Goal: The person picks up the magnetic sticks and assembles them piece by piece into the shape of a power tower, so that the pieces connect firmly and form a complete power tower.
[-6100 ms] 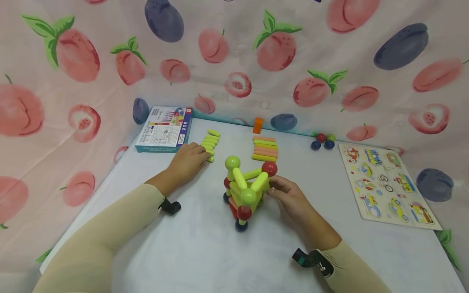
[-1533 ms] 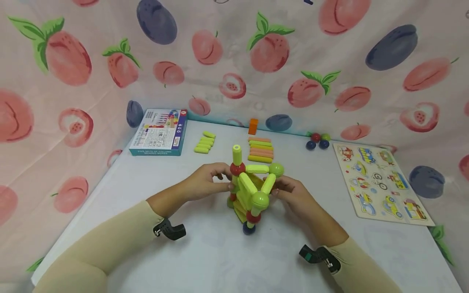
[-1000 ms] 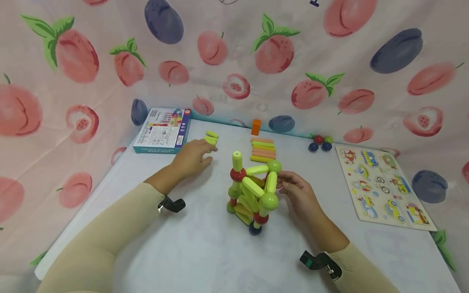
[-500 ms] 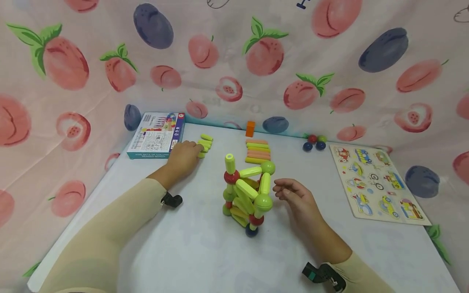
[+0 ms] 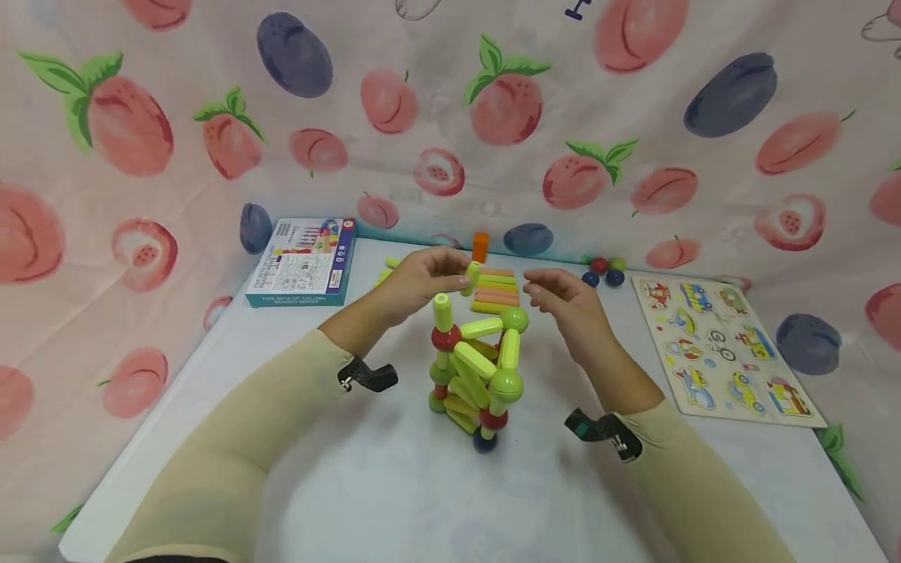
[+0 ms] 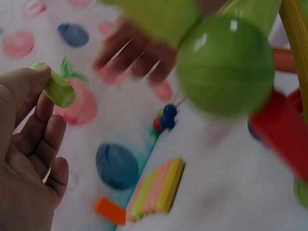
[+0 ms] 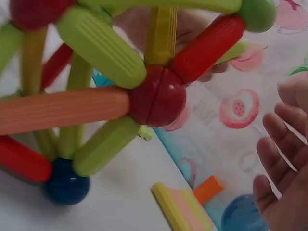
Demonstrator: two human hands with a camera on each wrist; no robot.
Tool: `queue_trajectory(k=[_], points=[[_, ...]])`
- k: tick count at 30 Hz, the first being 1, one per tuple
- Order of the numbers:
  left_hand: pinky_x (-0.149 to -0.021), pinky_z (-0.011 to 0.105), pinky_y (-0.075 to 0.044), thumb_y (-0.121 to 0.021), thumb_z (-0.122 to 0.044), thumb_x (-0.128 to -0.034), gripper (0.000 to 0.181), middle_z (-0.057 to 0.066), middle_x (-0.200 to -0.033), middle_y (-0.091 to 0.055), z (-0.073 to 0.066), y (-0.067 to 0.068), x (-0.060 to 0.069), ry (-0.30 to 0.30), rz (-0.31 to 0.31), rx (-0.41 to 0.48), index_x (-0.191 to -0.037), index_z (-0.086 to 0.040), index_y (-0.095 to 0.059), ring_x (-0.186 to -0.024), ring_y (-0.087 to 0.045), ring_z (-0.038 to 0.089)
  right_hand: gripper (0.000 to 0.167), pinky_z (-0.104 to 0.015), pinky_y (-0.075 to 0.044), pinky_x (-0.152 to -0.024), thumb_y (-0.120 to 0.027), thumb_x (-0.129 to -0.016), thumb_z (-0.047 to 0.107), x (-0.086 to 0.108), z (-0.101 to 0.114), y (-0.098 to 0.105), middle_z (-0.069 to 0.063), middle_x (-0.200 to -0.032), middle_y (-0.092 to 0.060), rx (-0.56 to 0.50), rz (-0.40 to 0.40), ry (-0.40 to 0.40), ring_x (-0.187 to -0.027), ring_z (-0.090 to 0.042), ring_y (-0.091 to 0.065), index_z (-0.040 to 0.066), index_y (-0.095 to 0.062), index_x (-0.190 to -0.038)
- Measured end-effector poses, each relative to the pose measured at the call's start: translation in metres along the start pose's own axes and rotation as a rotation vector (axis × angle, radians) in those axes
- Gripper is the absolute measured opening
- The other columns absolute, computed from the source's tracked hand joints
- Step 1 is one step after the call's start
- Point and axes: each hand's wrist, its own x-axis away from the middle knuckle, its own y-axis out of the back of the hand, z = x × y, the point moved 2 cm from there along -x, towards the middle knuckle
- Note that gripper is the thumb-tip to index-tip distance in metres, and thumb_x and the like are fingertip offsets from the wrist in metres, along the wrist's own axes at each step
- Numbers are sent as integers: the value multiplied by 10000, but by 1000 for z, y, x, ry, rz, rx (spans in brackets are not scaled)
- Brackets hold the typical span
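A toy tower of magnetic sticks and balls [image 5: 473,362] stands on the white table in the head view. One short yellow-green stick rises upright from its red ball [image 5: 446,337]. Behind and above the tower, my left hand [image 5: 415,285] pinches another short yellow-green stick [image 5: 471,279] between thumb and index finger. The left wrist view shows that stick [image 6: 59,91] gripped near one end, its other end sticking out. My right hand [image 5: 572,313] hovers to the right of the tower, fingers loosely bent, holding nothing and apart from the tower.
Short green sticks [image 5: 391,263] lie beside a boxed set [image 5: 303,262], partly hidden by the left hand. Longer coloured sticks [image 5: 497,297] lie in a row behind the tower, near an orange block [image 5: 480,246]. Loose balls [image 5: 615,277] and a picture puzzle board [image 5: 728,352] are at right.
My left hand has picked up a short green stick from the left group and carried it right, behind the tower. My right hand has risen. Earlier, the tower was turned and gained its upright stick.
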Motion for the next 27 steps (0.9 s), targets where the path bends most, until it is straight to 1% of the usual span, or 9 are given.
queue_trajectory(k=[2, 5, 11, 13, 16, 20, 22, 24, 27], points=[[-1070, 485, -527, -732, -169, -1034, 267, 94, -1215, -699, -6, -15, -6, -24, 38, 9, -1283, -79, -695, -1150, -655, 264, 405, -271, -528, -970, -696, -1056, 201, -11, 3, -8, 4, -1200, -689, 24, 71, 22, -1136, -229, -627, -14, -640, -1394], [-977, 409, -566, -775, -203, -1007, 235, 64, -1177, -708, -8, -28, -11, -56, 35, -22, -1216, -109, -721, -1116, -664, 235, 391, -278, -553, -961, -704, -1034, 104, -17, 7, -17, -5, -1177, -699, 9, 149, 66, -1137, -216, -637, -36, -634, -1393], [-946, 387, -571, -775, -265, -1008, 215, 35, -1148, -722, -6, -30, -11, -98, 8, -61, -1177, -135, -755, -1112, -669, 228, 250, -284, -572, -932, -698, -1020, 31, -15, 12, -19, 9, -1138, -710, 0, 169, 135, -1091, -218, -661, -6, -676, -1267], [-986, 411, -552, -748, -300, -1026, 240, -5, -1159, -729, -2, -20, -8, -123, 0, -191, -1215, -152, -759, -1126, -662, 196, 201, -285, -562, -960, -680, -1025, 21, -11, 20, -14, -18, -1159, -710, 1, 180, 159, -1114, -212, -667, 35, -682, -1226], [-996, 429, -534, -716, -292, -1044, 243, -21, -1177, -740, 15, 10, -3, -123, -72, -517, -1240, -155, -759, -1131, -657, 186, 205, -285, -557, -969, -641, -1017, -32, -2, 37, -5, -38, -1163, -702, -10, 218, 211, -1094, -204, -674, 76, -673, -1187], [-1023, 468, -504, -712, -231, -1028, 227, 47, -1200, -756, 50, 52, 4, 7, -174, -939, -1223, -131, -774, -1151, -671, 256, 214, -281, -569, -884, -629, -979, -94, 12, 57, 1, -23, -1101, -709, 33, 282, 299, -1015, -203, -662, -31, -653, -1182], [-1046, 499, -478, -723, -233, -1017, 245, 71, -1203, -754, 65, 65, 8, 81, -192, -1049, -1231, -128, -776, -1161, -666, 286, 223, -288, -556, -864, -637, -967, -99, 16, 63, 0, -19, -1079, -717, 75, 299, 329, -1028, -214, -647, -88, -630, -1190], [-1058, 519, -458, -743, -239, -1007, 260, 80, -1205, -747, 76, 73, 11, 132, -206, -1089, -1242, -133, -780, -1171, -652, 305, 235, -300, -538, -866, -647, -965, -101, 18, 65, -1, -16, -1069, -721, 114, 306, 349, -1059, -225, -632, -113, -620, -1199], [-1058, 522, -453, -754, -234, -1005, 270, 90, -1195, -735, 84, 78, 12, 150, -211, -1103, -1253, -130, -775, -1162, -640, 314, 242, -306, -524, -892, -657, -957, -113, 19, 66, -2, -13, -1074, -721, 143, 293, 358, -1072, -237, -629, -103, -632, -1197]])
